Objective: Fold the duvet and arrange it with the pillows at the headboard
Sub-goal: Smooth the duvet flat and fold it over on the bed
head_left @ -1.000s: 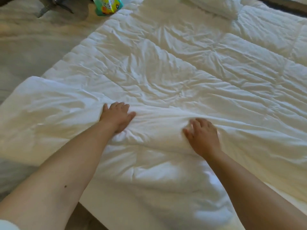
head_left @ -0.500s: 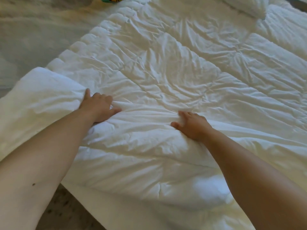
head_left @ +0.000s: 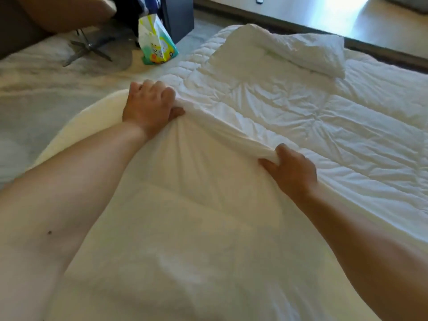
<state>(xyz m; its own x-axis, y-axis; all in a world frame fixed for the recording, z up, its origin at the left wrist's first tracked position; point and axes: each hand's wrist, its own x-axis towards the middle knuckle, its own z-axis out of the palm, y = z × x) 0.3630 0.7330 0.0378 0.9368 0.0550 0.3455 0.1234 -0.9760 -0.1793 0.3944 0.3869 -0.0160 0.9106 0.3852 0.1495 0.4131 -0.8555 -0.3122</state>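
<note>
Gripping a bunched ridge of the white duvet (head_left: 312,126), we have our left hand (head_left: 149,110) closed on the fabric near the bed's left edge and our right hand (head_left: 290,172) clenched on the same fold further right. Between our hands the cloth is pulled taut and raised, and the near part hangs smooth below our forearms. Beyond the fold the duvet lies spread and wrinkled over the bed. A white pillow (head_left: 301,52) rests on it at the far end. On the floor to the left, a colourful packet (head_left: 157,42) stands just beside the bed.
</note>
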